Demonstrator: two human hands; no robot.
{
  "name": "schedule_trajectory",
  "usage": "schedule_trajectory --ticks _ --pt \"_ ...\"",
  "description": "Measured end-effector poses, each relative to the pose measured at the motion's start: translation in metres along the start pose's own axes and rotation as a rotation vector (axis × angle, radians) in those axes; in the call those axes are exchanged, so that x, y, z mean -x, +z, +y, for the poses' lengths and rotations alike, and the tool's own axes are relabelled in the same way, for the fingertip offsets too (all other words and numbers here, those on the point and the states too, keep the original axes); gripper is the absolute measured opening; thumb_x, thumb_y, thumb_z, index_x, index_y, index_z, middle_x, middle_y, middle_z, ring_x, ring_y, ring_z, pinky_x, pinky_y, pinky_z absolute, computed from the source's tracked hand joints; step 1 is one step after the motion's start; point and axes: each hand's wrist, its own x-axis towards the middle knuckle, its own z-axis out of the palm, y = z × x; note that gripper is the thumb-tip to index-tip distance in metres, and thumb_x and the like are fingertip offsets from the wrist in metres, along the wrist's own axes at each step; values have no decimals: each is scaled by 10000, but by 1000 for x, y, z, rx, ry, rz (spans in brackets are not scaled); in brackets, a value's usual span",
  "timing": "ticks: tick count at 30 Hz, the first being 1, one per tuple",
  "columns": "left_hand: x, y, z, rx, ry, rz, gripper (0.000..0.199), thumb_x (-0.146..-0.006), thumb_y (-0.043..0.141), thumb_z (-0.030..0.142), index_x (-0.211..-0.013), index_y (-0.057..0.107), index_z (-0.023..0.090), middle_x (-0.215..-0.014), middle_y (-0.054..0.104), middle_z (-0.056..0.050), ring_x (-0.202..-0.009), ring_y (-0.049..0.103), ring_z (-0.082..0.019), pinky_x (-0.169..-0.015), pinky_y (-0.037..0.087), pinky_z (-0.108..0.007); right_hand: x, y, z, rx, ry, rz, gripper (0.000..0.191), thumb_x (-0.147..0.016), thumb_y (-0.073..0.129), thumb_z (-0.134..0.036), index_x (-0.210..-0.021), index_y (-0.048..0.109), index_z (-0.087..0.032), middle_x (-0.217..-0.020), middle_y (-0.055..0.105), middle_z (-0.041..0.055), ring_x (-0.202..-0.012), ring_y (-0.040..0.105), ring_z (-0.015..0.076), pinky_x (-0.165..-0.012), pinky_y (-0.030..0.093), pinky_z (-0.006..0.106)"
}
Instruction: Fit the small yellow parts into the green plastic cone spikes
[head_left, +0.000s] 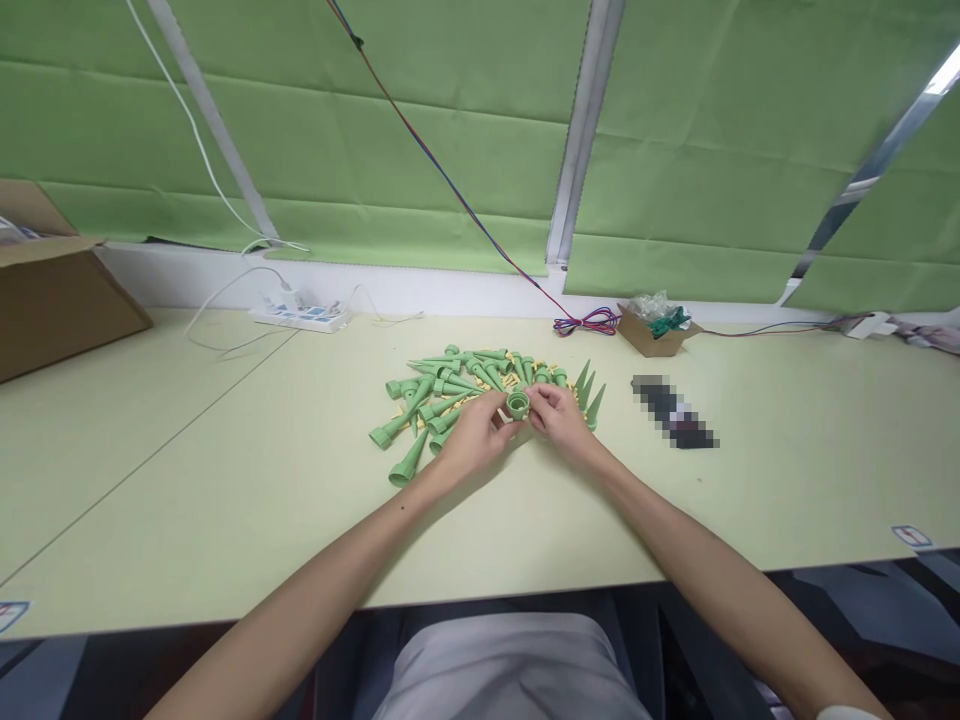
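Observation:
A green plastic watering spike (517, 404) is held between my two hands, its round hollow end facing up toward me. My left hand (480, 432) grips it from the left, thumb and fingers closed around its side. From the right, the fingertips of my right hand (559, 415) pinch at its rim; whether a small piece is also between them is hidden. Just beyond my hands lies a loose pile of similar green spikes (409, 462), cone-shaped with wide ribbed caps. Small yellow pieces (510, 380) are scattered among them.
On the right lie a pixelated dark object (675, 412) and a small cardboard box (651, 338) with clear and green plastic. A coiled red-blue wire (589, 322) and a white power strip (304, 316) sit along the back. A large cardboard box (67, 300) stands far left.

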Motion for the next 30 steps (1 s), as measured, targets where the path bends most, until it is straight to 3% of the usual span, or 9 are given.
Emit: schedule_trajectory --ticks 1,2,6,12,15,18,22,25,30 --pt "0 0 -2 -21 41 14 37 -833 635 181 -800 630 166 -806 638 -38 -698 582 -179 -627 428 -292 0 1 0 1 -1 -5 533 -833 651 -707 -665 527 -217 -438 385 -66 -407 297 92 -421 202 265" --pt "1 1 -4 -41 81 24 78 -823 596 116 -837 656 163 -831 631 -41 -721 584 -179 -638 435 -290 0 1 0 3 -2 -11 536 -830 652 -712 -665 532 -217 -439 385 -66 -408 296 92 -419 198 265" --pt "2 1 -8 -96 190 50 437 -708 468 -63 -958 729 183 -911 628 -48 -805 597 -181 -685 457 -284 1 4 2 -15 15 -31 543 -807 669 -728 -680 539 -217 -451 351 -74 -417 275 89 -416 166 260" --pt "1 -1 -8 -93 156 65 501 -719 464 -62 -1052 725 205 -1027 649 -56 -784 610 -164 -727 490 -296 0 6 6 -46 19 6 543 -786 689 -737 -712 551 -217 -465 333 -83 -413 270 87 -414 153 263" --pt "-2 -2 -7 -5 35 94 370 -768 532 13 -1062 674 189 -1095 669 -63 -683 597 -129 -717 509 -301 -1 5 7 -57 -19 38 513 -823 676 -710 -734 550 -221 -461 348 -84 -405 276 89 -416 170 269" --pt "-5 -4 -3 232 -173 69 86 -883 588 252 -921 612 179 -973 686 -55 -586 587 -124 -574 488 -282 -1 4 4 -79 -43 82 495 -842 676 -684 -728 528 -225 -465 347 -87 -402 267 87 -424 176 273" --pt "-8 -4 6 667 -449 -104 445 -939 514 608 -824 579 184 -789 674 -72 -531 615 -159 -427 418 -261 0 3 -2 -43 -78 91 498 -854 650 -690 -719 515 -230 -468 349 -83 -413 281 98 -439 203 280" --pt "-6 -5 10 784 -457 -197 467 -891 597 647 -859 626 182 -736 663 -71 -532 614 -158 -420 405 -253 2 0 -7 69 -139 43 483 -888 619 -665 -711 525 -225 -498 400 -59 -454 334 113 -474 245 287" --pt "-2 -9 11 677 -309 -199 458 -876 627 642 -851 630 185 -614 579 -14 -517 562 -141 -460 401 -262 2 -4 -9 157 -169 34 465 -905 595 -647 -719 528 -226 -535 420 -43 -502 366 131 -502 265 291"
